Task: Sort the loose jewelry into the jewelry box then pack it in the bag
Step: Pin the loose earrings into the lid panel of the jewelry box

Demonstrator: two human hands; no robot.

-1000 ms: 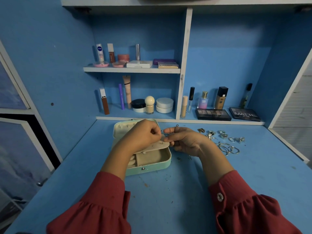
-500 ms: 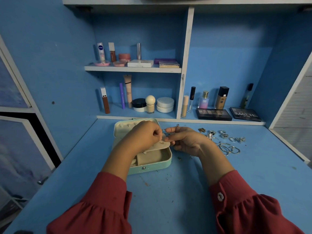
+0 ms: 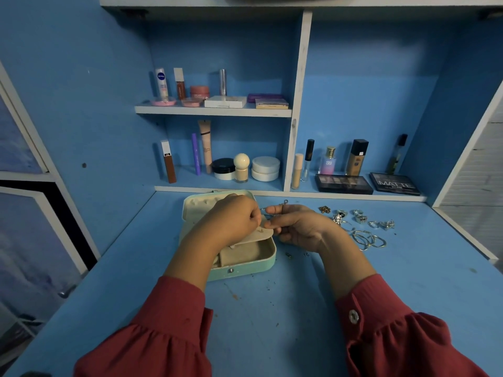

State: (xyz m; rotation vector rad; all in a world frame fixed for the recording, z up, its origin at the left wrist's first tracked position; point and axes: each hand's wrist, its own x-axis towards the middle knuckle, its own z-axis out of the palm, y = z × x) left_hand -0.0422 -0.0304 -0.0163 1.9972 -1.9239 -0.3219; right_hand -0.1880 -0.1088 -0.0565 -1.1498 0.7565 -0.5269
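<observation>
A mint-green jewelry box (image 3: 245, 269) lies open on the blue desk, its beige lining and raised inner flap (image 3: 257, 236) showing. My left hand (image 3: 234, 219) hovers over the box with curled fingers that pinch one end of a thin silver chain (image 3: 275, 209). My right hand (image 3: 296, 227) sits just right of the box and pinches the same chain at its other end. Loose silver rings and earrings (image 3: 359, 217) and several hoops (image 3: 367, 239) lie on the desk to the right. No bag is in view.
Cosmetics fill the shelves behind: bottles, jars and tubes (image 3: 234, 167) on the left, two dark eyeshadow palettes (image 3: 344, 183) on the right. Small studs (image 3: 290, 255) lie near the box's right corner. A white shelf divider (image 3: 298, 104) rises behind the box.
Both hands stay together over the box's right side; the fingers have shifted slightly on the chain. The box and loose jewelry have not moved.
</observation>
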